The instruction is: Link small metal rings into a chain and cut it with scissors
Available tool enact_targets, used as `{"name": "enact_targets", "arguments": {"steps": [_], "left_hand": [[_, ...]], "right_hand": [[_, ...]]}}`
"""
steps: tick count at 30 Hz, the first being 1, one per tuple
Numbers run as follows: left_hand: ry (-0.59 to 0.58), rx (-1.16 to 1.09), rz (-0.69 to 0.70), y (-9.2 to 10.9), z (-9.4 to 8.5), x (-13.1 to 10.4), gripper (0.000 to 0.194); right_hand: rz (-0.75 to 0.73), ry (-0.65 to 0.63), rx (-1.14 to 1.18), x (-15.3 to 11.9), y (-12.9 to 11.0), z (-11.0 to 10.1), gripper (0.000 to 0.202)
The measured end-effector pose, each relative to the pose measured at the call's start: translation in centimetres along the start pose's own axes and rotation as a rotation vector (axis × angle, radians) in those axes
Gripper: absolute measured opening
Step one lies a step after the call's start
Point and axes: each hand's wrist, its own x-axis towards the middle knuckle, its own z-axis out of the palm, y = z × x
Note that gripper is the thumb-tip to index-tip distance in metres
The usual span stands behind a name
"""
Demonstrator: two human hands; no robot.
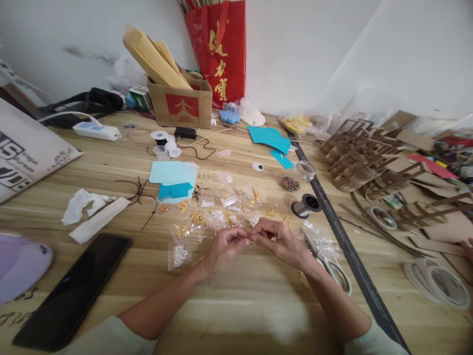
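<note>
My left hand (228,247) and my right hand (278,240) meet fingertip to fingertip near the middle of the table. Both are pinched closed on something too small to make out. Just beyond them lie small clear bags of gold beads (197,217) and silver beads (180,254). A spool of grey wire (306,205) lies on its side to the right of my right hand. Scissors (338,276) rest beside my right forearm, partly under a clear plastic bag.
A black phone (74,291) lies at the left front, near white tissue (84,206). Behind stand a cardboard box (181,106) and a red bag (223,54). Brown cardboard pieces (354,162) and tape rolls (438,282) are at the right. A person's hand (467,250) shows at the right edge.
</note>
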Motion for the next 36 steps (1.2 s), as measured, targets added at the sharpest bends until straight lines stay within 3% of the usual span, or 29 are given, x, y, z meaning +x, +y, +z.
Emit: {"name": "enact_targets", "arguments": {"steps": [7, 13, 22, 36], "left_hand": [[-0.060, -0.078, -0.009, 0.2, -0.1, 0.0, 0.017], [-0.232, -0.254, -0.094, 0.1, 0.0, -0.2, 0.027], [-0.355, -0.540, -0.313, -0.8, -0.1, -0.1, 0.030], [-0.440, -0.420, -0.331, -0.5, -0.2, -0.1, 0.027]], "right_hand": [[0.006, -0.054, 0.051, -0.1, 0.2, 0.0, 0.021], [-0.024, -0.123, 0.178, -0.1, 0.1, 0.0, 0.023], [-0.025, -0.045, 0.025, 0.5, 1.3, -0.2, 0.024], [0.029, -0.124, 0.193, 0.5, 1.5, 0.9, 0.028]]}}
